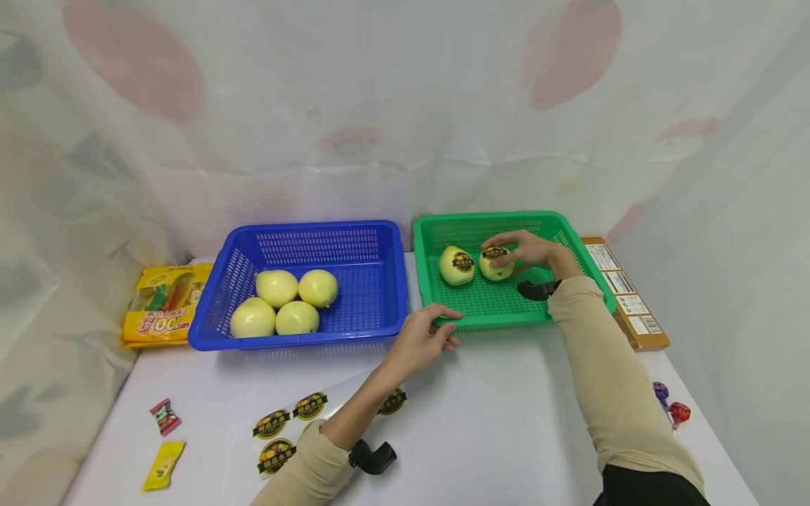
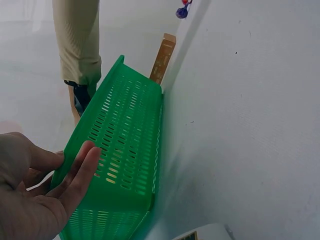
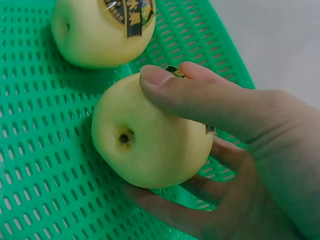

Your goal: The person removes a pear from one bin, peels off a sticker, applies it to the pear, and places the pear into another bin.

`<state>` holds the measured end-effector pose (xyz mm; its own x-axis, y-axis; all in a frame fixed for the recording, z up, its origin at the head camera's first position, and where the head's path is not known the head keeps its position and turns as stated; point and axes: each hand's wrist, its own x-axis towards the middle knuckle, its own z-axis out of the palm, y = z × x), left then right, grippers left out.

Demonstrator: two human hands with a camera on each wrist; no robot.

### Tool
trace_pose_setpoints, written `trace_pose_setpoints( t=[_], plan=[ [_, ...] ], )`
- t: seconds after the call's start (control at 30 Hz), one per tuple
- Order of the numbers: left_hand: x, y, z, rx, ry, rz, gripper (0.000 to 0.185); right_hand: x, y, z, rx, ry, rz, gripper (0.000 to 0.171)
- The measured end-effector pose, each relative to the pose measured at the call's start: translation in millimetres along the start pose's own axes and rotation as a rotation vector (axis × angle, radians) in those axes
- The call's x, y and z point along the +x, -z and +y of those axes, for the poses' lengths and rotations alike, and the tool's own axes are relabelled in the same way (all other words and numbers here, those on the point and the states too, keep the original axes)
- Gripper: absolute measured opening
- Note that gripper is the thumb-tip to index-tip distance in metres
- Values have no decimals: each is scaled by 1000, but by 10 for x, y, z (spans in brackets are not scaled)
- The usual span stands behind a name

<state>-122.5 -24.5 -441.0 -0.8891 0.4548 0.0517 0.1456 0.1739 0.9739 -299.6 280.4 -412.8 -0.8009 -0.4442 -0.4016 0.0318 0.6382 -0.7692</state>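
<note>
On the white table [image 1: 506, 422], the left hand [image 1: 420, 337], fingers relaxed, touches the green basket's [image 1: 443, 309] near rim. Farther, at one o'clock, the right hand [image 1: 528, 251] grips a stickered yellow fruit [image 1: 495, 263] inside, just beside another fruit [image 1: 457, 266].

Both arms are wearing long beige sleeves, ribbed knit, snug fit. The left sleeve [image 1: 310, 471] is ending at the wrist, fabric bunching a bit at the cuff. The right sleeve [image 1: 607, 379] is running from upper arm to wrist, creasing along the forearm, and is showing in the left wrist view too, ribbed texture plain there. A black wrist mount [image 1: 373, 455] is sitting under the left cuff, rounded plastic, elbow-shaped. Another black mount [image 1: 536, 289] is sticking out at the right wrist, textured surface. A dark garment [image 1: 645, 488] is showing at the bottom edge below the right sleeve. The left hand [image 1: 420, 336] and the right hand [image 1: 528, 251] are going bare, no gloves, no rings showing.
</note>
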Motion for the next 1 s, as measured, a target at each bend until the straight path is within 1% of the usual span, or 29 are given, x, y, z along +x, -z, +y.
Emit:
trace_pose_setpoints(
  t=[0.1,0.3,0.5,0.8,0.87,1.0],
  plan=[
    [-1,3,4,-4,-1,3,29,-8,-30,-1,9,13,0,64],
    [-9,13,9,-6,-1,3,29,-4,-109,-41,6,73,-32,64],
    [-3,12,6,-5,-6,-6,29,21,-162,-77,-26,109,-35,63],
    [-4,8,6,-9,-6,-13,30,-13,-122,-41,-59,142,-56,76],
    [-8,7,6,-8,-4,-17,30,-25,-110,-24,-73,150,-54,77],
    [-23,9,5,2,-10,-27,32,-66,-97,-10,-65,138,-51,76]
  ],
)
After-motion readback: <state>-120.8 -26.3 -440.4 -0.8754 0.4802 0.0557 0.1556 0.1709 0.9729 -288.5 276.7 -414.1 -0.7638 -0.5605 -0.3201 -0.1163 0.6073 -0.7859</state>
